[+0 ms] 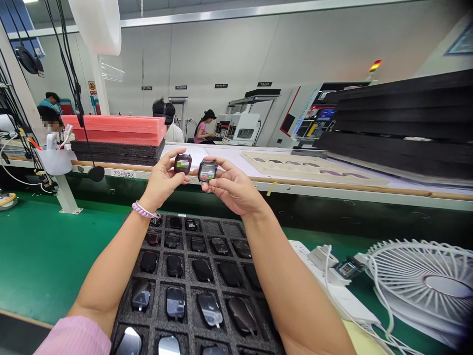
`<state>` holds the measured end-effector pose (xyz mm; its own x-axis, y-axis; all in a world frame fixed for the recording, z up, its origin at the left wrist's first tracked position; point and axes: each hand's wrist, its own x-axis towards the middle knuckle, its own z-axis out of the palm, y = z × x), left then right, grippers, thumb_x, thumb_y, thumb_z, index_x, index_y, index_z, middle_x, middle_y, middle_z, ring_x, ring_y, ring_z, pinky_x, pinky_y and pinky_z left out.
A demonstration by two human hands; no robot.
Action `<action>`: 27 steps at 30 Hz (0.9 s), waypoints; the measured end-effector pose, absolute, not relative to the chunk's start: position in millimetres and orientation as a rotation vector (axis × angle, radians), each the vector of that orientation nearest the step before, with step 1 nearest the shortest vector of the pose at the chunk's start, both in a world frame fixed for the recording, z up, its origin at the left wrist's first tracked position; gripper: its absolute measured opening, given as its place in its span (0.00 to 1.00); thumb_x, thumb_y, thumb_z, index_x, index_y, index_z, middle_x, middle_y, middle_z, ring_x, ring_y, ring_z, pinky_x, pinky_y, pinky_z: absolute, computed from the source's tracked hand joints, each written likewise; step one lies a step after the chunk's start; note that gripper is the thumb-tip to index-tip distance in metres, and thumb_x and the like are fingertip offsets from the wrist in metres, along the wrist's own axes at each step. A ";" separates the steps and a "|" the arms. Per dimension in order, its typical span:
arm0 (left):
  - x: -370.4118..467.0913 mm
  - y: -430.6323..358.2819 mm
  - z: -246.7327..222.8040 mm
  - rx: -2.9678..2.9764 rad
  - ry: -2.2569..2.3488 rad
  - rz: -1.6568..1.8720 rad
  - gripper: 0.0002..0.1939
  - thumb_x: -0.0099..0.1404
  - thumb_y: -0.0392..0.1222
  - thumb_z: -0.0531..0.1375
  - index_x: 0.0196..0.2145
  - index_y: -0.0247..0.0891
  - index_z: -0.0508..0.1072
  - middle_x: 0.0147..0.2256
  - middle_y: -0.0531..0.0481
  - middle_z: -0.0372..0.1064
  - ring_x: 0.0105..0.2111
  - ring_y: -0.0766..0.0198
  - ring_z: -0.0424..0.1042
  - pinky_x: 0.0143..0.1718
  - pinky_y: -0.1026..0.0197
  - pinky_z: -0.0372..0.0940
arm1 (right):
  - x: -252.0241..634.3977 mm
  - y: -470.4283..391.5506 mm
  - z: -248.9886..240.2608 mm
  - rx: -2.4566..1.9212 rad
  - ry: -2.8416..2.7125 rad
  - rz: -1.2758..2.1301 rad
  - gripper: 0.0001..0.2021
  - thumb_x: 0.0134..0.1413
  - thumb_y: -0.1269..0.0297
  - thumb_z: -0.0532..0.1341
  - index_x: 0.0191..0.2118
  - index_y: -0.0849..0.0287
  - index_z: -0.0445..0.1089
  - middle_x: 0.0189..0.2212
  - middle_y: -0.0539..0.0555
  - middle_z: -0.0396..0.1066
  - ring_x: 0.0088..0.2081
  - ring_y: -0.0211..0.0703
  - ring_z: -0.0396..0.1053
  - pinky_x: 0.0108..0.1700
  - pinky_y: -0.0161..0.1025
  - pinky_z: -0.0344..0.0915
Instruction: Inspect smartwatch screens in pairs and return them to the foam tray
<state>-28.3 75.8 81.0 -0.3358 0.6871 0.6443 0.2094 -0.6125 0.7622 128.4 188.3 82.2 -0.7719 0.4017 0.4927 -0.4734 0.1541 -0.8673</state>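
Observation:
My left hand (160,181) holds a small square watch body (183,163) with a lit green-and-white screen, raised above the bench. Close beside it, my right hand (231,185) pinches a second watch body (207,170) whose screen glows green and red. The two devices sit side by side, nearly touching. Below my forearms lies a black foam tray (218,228) with a grid of pockets, most holding dark-screened watch bodies (175,266). A pink bead bracelet circles my left wrist.
A white desk fan (424,281) lies at the right with a white power strip and cables (332,276). Pink and black foam sheets (118,133) stack at the back left, black foam trays (402,113) at the back right. Other people work in the background.

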 end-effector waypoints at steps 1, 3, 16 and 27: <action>-28.1 75.8 81.0 1.567 1.159 2.014 0.29 0.52 0.33 0.61 0.54 0.39 0.66 0.40 0.50 0.70 0.30 0.69 0.74 0.34 0.67 0.72 | 128.3 188.5 81.9 0.073 -1.770 1.701 0.30 0.41 0.67 0.72 0.52 0.54 0.65 0.41 0.54 0.75 0.30 0.41 0.71 0.33 0.38 0.68; -28.0 75.9 80.8 1.565 1.174 2.011 0.28 0.53 0.33 0.61 0.53 0.40 0.66 0.39 0.50 0.70 0.29 0.70 0.73 0.33 0.67 0.71 | 127.7 188.8 81.4 0.083 -1.765 1.708 0.30 0.42 0.66 0.73 0.52 0.55 0.65 0.42 0.54 0.75 0.30 0.40 0.71 0.33 0.37 0.68; -26.2 76.4 81.8 1.561 1.172 1.997 0.21 0.55 0.34 0.63 0.47 0.39 0.66 0.36 0.52 0.71 0.26 0.68 0.75 0.27 0.69 0.70 | 126.7 189.8 80.6 0.085 -1.772 1.678 0.28 0.41 0.68 0.69 0.52 0.55 0.65 0.41 0.52 0.75 0.29 0.40 0.71 0.32 0.38 0.69; -25.6 76.1 81.2 1.585 1.198 1.973 0.20 0.56 0.36 0.64 0.46 0.40 0.66 0.34 0.53 0.70 0.25 0.68 0.74 0.27 0.68 0.70 | 124.6 189.4 80.6 0.075 -1.765 1.644 0.25 0.47 0.57 0.71 0.50 0.56 0.67 0.38 0.53 0.75 0.26 0.41 0.69 0.29 0.40 0.68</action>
